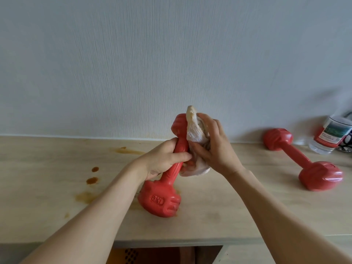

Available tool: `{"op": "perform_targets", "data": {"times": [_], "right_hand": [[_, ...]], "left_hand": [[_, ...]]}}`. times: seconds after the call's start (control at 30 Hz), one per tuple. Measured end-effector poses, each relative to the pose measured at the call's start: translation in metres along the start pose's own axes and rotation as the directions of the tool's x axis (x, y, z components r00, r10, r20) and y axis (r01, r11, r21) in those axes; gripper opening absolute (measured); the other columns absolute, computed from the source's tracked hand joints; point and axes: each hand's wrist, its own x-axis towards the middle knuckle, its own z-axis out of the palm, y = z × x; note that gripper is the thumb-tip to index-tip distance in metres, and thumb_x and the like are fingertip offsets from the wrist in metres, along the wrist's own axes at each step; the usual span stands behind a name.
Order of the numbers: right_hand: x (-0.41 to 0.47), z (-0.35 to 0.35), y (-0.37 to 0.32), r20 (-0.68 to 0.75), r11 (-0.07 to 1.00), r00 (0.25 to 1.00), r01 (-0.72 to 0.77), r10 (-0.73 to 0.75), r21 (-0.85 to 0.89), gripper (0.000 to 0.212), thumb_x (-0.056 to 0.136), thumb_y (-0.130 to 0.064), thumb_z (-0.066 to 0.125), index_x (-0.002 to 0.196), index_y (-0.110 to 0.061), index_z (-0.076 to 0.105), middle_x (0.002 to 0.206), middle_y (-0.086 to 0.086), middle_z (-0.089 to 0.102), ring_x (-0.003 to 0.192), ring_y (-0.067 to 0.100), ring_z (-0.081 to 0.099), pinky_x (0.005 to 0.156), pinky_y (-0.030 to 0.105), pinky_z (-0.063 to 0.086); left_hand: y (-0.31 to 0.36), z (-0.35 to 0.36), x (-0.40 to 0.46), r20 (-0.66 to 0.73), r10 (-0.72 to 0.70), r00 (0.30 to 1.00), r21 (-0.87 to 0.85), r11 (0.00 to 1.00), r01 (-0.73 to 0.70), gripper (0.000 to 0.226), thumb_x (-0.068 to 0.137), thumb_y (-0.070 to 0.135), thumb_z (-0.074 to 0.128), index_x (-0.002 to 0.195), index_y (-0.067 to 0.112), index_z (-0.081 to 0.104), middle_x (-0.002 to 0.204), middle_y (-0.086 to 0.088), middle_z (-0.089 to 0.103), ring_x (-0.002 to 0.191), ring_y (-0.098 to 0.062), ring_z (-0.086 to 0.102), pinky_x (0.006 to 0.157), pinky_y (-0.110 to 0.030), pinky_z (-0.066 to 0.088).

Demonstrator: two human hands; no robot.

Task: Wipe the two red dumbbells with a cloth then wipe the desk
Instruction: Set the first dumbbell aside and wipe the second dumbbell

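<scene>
Mid-desk, near the front edge, your left hand [163,159] has its fingers curled round the handle of the red plastic-coated dumbbell [167,174]. It stands tilted: lower head on the pale wooden desk [228,206], upper head raised toward the wall. Long axis runs up and away from you, leaning slightly right.

Your right hand [211,147] grips the bunched off-white terry cloth [194,134], fingers wrapped round it, pressing it against the right side of the upper head and the top of the handle. The cloth touches the dumbbell directly right of your left-hand fingers, so any stroke down the handle looks blocked by that grip; I'd shift the left hand first.

Second red dumbbell [302,159] lies flat toward the right rear of the desk, well apart, nearer your right hand, just beside a clear plastic water bottle [329,136]. Brown spill stains [92,180] sit toward the left edge; desk wipe not yet done.
</scene>
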Motion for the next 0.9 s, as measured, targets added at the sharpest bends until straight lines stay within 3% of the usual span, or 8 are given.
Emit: {"op": "perform_targets", "data": {"times": [0.07,0.13,0.27,0.43,0.53,0.63,0.77,0.9], "right_hand": [[0.005,0.000,-0.007,0.027,0.997,0.999,-0.015,0.017,-0.073,0.065,0.080,-0.021,0.069,0.136,-0.012,0.039,0.116,0.000,0.041,0.100,0.012,0.047,0.086,0.007,0.035],[0.011,0.000,-0.016,0.036,0.992,0.999,-0.007,0.012,-0.127,0.062,0.081,-0.021,0.070,0.136,-0.013,0.042,0.114,0.003,0.045,0.100,0.020,0.050,0.085,0.021,0.040],[0.016,0.004,-0.031,0.045,0.986,0.999,0.010,-0.003,-0.167,0.059,0.084,-0.025,0.065,0.137,-0.015,0.042,0.118,0.010,0.046,0.106,0.028,0.050,0.083,0.031,0.045],[0.014,0.012,-0.030,0.034,0.986,0.997,0.070,-0.066,-0.150,0.060,0.086,-0.046,0.046,0.140,-0.023,0.034,0.123,0.012,0.040,0.112,0.030,0.047,0.089,0.040,0.048],[0.013,0.011,-0.016,0.053,0.994,0.993,0.103,-0.101,-0.035,0.061,0.088,-0.051,0.049,0.139,-0.031,0.022,0.129,0.011,0.030,0.122,0.028,0.038,0.102,0.042,0.041],[0.012,0.011,-0.007,0.006,0.985,0.985,0.170,-0.170,0.023,0.059,0.090,-0.044,0.052,0.138,-0.024,0.024,0.129,0.008,0.024,0.126,0.014,0.031,0.107,0.027,0.033],[0.010,0.010,-0.002,-0.034,0.975,0.975,0.222,-0.221,0.028,0.060,0.088,-0.032,0.059,0.136,-0.016,0.027,0.126,0.013,0.028,0.123,0.014,0.035,0.106,0.018,0.031],[0.009,0.002,-0.010,0.024,0.991,0.991,0.133,-0.133,0.002,0.061,0.083,-0.038,0.054,0.135,-0.026,0.024,0.117,0.005,0.035,0.104,0.012,0.045,0.094,0.005,0.033]], "left_hand": [[0.003,0.004,0.004,-0.116,-0.038,0.993,0.244,0.968,0.065,0.023,0.089,0.009,0.056,0.109,0.002,0.048,0.106,-0.024,0.060,0.099,-0.034,0.063,0.088,-0.046,0.052],[0.004,0.012,0.006,-0.304,-0.007,0.953,0.481,0.862,0.160,0.029,0.086,0.012,0.056,0.109,0.002,0.042,0.097,-0.017,0.059,0.093,-0.033,0.063,0.074,-0.039,0.050],[-0.004,0.024,0.004,-0.519,0.149,0.842,0.537,0.823,0.185,0.028,0.082,0.014,0.059,0.101,0.006,0.041,0.080,-0.002,0.053,0.072,-0.025,0.053,0.060,-0.031,0.037],[-0.010,0.004,0.009,-0.387,0.151,0.910,0.410,0.912,0.023,0.021,0.072,0.005,0.061,0.086,0.009,0.046,0.065,-0.001,0.051,0.059,-0.021,0.056,0.054,-0.038,0.046],[-0.008,0.001,0.002,-0.267,0.160,0.950,0.199,0.974,-0.108,0.023,0.070,0.000,0.058,0.089,0.009,0.049,0.063,-0.003,0.052,0.053,-0.013,0.053,0.051,-0.027,0.043],[-0.003,0.002,-0.003,-0.154,0.156,0.976,0.026,0.988,-0.154,0.021,0.075,-0.014,0.054,0.083,0.005,0.049,0.055,-0.004,0.048,0.046,-0.010,0.048,0.046,-0.023,0.040],[-0.003,-0.004,-0.004,0.010,0.146,0.989,-0.105,0.984,-0.144,0.010,0.073,0.000,0.059,0.077,0.004,0.051,0.049,-0.004,0.050,0.045,-0.014,0.047,0.049,-0.024,0.042],[0.000,-0.003,-0.004,-0.014,0.084,0.996,-0.079,0.993,-0.084,0.016,0.079,-0.005,0.063,0.088,0.002,0.052,0.051,-0.003,0.052,0.045,-0.012,0.049,0.047,-0.022,0.043]]}}
